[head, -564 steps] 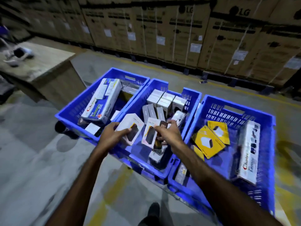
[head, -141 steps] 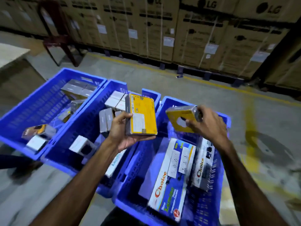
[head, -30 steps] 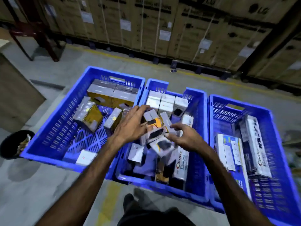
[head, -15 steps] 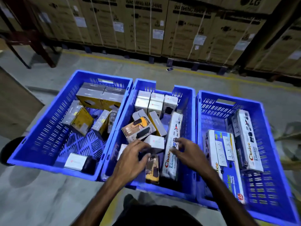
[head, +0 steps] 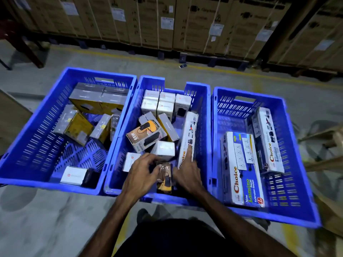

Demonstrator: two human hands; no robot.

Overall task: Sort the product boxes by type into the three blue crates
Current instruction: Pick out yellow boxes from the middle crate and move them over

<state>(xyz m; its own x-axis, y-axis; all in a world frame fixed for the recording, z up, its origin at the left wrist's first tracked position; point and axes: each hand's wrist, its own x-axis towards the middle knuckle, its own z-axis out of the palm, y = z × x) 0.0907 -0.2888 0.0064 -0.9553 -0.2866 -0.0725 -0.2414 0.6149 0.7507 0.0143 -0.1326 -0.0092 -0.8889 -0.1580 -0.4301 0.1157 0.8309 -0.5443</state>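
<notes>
While both hands reach into the middle crate (head: 202, 101), the scene reads:

Left hand (head: 141, 175): fingers curled on the 65W box (head: 164, 178) at the crate's near end.
Right hand (head: 186, 175): touches that box's other side; forefinger straight along the long Choice box (head: 188, 134); grip, cannot tell.
Middle crate: white boxes (head: 157, 103) at its far end.
Left of it: crate (head: 27, 130) with yellow boxes (head: 78, 125).
Right of it: crate (head: 297, 164) with two Choice strips (head: 241, 169).
</notes>
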